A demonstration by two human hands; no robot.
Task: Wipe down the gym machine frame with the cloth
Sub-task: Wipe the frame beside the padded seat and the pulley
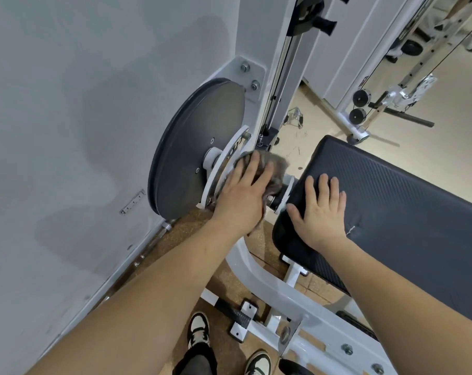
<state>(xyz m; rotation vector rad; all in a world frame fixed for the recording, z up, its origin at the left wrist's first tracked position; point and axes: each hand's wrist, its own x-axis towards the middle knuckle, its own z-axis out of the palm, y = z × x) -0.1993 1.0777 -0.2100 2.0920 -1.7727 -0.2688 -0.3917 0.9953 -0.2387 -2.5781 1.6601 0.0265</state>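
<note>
The white gym machine frame (267,282) runs from the lower right up to a tall upright post (259,36). A large dark round cam disc (199,147) hangs on its pivot. My left hand (243,196) presses a grey crumpled cloth (277,166) flat against the pivot axle and the curved white selector plate (224,163) beside the disc, fingers straight over the cloth. My right hand (321,209) rests flat, fingers spread, on the near corner of the black padded bench (408,212).
A grey wall (80,131) stands close on the left. A cable and guide rod (278,77) run up the post. Another cable machine with black pulleys (360,106) stands at the back right. My shoes (199,331) stand on the cork-coloured floor below.
</note>
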